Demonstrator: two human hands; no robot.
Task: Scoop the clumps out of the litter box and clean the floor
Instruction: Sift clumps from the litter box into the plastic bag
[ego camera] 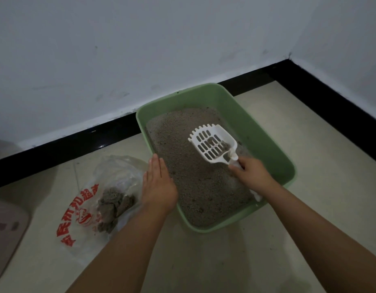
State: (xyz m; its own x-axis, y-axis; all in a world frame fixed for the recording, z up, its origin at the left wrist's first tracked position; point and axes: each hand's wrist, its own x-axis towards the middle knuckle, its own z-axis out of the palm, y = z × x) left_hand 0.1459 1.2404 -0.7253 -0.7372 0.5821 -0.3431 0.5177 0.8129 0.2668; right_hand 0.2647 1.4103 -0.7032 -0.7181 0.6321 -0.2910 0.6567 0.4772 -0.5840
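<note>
A green litter box (pixel 265 140) sits on the floor by the wall, filled with grey-brown litter (pixel 195 182). My right hand (pixel 253 173) grips the handle of a white slotted scoop (pixel 212 142), held above the litter with a small dark clump in its bowl. My left hand (pixel 158 182) lies flat with straight fingers against the box's left rim. To the left lies a clear plastic bag (pixel 94 208) with red print, holding several grey clumps (pixel 114 205).
The box stands in a corner, with a black skirting board (pixel 77 144) and white walls behind and to the right. A beige mat or lid (pixel 7 233) lies at the far left. Pale floor tiles (pixel 204 261) stretch in front of the box.
</note>
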